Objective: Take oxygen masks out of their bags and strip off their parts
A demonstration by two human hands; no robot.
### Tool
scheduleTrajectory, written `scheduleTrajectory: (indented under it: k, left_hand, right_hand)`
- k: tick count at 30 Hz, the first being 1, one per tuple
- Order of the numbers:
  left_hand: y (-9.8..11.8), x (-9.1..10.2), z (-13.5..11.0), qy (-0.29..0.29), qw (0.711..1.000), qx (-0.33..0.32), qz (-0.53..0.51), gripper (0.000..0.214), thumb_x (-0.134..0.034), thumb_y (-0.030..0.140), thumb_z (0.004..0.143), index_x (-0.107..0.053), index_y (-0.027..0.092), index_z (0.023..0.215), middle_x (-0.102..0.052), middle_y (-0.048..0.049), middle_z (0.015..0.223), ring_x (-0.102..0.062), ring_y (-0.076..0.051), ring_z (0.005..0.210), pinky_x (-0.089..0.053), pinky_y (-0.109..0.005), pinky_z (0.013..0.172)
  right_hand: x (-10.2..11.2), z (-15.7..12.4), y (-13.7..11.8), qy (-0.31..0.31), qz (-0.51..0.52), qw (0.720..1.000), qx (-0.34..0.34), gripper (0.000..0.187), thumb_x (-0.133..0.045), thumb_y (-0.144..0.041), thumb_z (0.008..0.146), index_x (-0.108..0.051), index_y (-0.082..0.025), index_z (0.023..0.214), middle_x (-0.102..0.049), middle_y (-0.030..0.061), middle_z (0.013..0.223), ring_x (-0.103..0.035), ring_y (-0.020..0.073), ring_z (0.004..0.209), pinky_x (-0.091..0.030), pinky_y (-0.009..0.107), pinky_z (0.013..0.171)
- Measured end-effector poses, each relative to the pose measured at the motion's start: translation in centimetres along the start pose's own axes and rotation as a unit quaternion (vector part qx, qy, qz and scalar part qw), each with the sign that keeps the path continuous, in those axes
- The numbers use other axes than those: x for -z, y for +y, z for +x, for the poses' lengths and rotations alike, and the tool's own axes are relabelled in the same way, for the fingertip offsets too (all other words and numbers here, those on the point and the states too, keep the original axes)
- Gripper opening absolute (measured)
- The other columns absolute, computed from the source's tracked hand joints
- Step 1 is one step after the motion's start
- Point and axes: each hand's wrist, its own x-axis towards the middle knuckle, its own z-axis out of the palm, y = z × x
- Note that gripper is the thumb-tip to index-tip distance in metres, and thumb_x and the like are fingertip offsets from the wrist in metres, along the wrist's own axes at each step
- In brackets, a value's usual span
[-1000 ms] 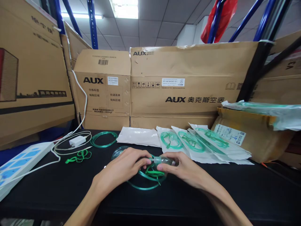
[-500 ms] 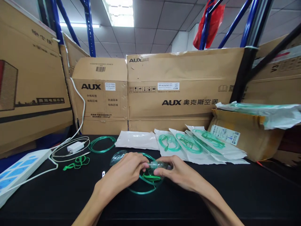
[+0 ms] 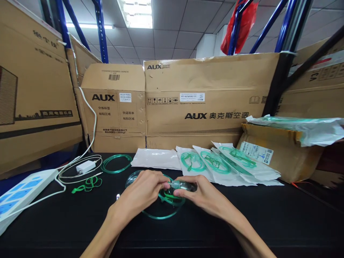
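My right hand (image 3: 201,190) grips a clear nebulizer cup (image 3: 185,185) with a pale green collar, held on its side above the black table. At the collar's narrow left end, the fingertips of my left hand (image 3: 146,190) are pinched together. What they hold is mostly hidden behind the fingers. A clear face mask (image 3: 131,178) lies partly covered by my left hand. Under both hands, green tubing (image 3: 162,217) lies in loops, with a brighter green elastic strap (image 3: 169,196) just below the cup.
Several white pouches (image 3: 215,179) with green tubing stand behind my hands. Left lie another tubing coil (image 3: 116,171), a green strap (image 3: 87,184), a white adapter (image 3: 86,166) and a power strip (image 3: 29,190). Cardboard boxes (image 3: 166,122) wall the back; an open carton (image 3: 282,165) stands right.
The nebulizer cup is slightly higher and more of its clear body shows. Both hands keep nearly the same position; the tubing loop below has shifted a little left.
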Motion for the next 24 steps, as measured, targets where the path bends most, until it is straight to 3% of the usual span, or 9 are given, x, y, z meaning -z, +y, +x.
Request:
scheduleTrajectory:
  k: [4,9,13,17,21,24]
  left_hand:
    - [0.1,0.1,0.1,0.007,1.000,-0.005,0.009,0.029,-0.051,0.015,0.103,-0.076,0.023,0.090,-0.074,-0.0005,0.086,-0.065,-0.019,0.080,-0.038,-0.030,0.073]
    - [0.2,0.0,0.1,0.019,1.000,-0.008,0.013,0.029,-0.050,0.014,0.104,-0.076,0.022,0.093,-0.075,-0.0022,0.092,-0.066,-0.021,0.087,-0.039,-0.031,0.079]
    - [0.2,-0.4,0.3,0.031,0.999,-0.009,0.014,0.031,-0.049,0.015,0.105,-0.078,0.022,0.097,-0.075,-0.0035,0.092,-0.067,-0.022,0.089,-0.040,-0.032,0.078]
    - [0.0,-0.8,0.2,0.031,0.999,-0.015,-0.002,0.029,-0.050,0.019,0.107,-0.078,0.024,0.109,-0.076,-0.0025,0.098,-0.068,-0.021,0.094,-0.044,-0.030,0.080]
    - [-0.3,-0.8,-0.6,0.016,0.999,0.006,-0.047,0.028,-0.054,0.032,0.106,-0.073,0.031,0.128,-0.076,-0.0007,0.117,-0.067,-0.023,0.108,-0.048,-0.030,0.090]
    - [-0.4,-0.5,-0.8,-0.002,0.998,0.044,-0.049,0.027,-0.056,0.037,0.105,-0.075,0.032,0.124,-0.078,0.0004,0.115,-0.067,-0.025,0.111,-0.048,-0.033,0.093]
  right_hand:
    - [0.0,0.1,0.1,-0.008,0.034,0.999,0.001,0.029,-0.073,-0.046,0.088,-0.082,-0.022,0.102,-0.079,0.0035,0.100,-0.066,0.0257,0.093,-0.048,0.032,0.076]
    - [-0.4,0.6,0.8,-0.054,0.105,0.993,0.001,0.041,-0.070,-0.055,0.089,-0.081,-0.017,0.099,-0.073,0.0032,0.081,-0.063,0.0187,0.073,-0.050,0.030,0.070]
    - [-0.7,1.0,1.3,-0.063,0.141,0.988,-0.009,0.052,-0.071,-0.063,0.085,-0.079,-0.013,0.095,-0.069,0.0041,0.075,-0.062,0.0182,0.069,-0.052,0.032,0.070]
    - [0.2,0.8,1.2,-0.057,0.123,0.991,-0.008,0.047,-0.073,-0.060,0.085,-0.079,-0.014,0.092,-0.067,0.0034,0.077,-0.059,0.0174,0.070,-0.048,0.030,0.069]
    - [1.1,0.4,1.2,-0.049,0.075,0.996,-0.008,0.037,-0.080,-0.053,0.082,-0.081,-0.017,0.090,-0.062,-0.0001,0.072,-0.050,0.0149,0.068,-0.038,0.027,0.062]
    - [1.3,0.3,1.3,-0.037,0.054,0.998,-0.012,0.034,-0.080,-0.050,0.082,-0.081,-0.019,0.094,-0.064,-0.0002,0.077,-0.049,0.0148,0.070,-0.035,0.027,0.062]
